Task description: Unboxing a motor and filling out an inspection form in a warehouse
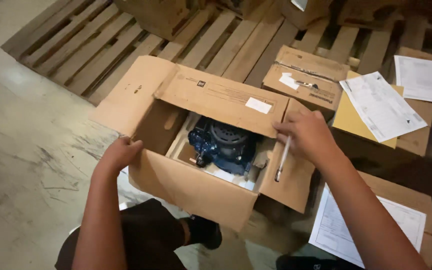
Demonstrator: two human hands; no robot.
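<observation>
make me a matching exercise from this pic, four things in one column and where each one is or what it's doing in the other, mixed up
Things
1. left hand
2. right hand
3. blue machine part
4. closed small box

Places or states
A. lying inside the open cardboard box
B. holding a pen at the box's right flap
C. sitting on the wooden pallet behind the open box
D. gripping the box's left edge

Right pairs: 1-D, 2-B, 3-A, 4-C
</observation>
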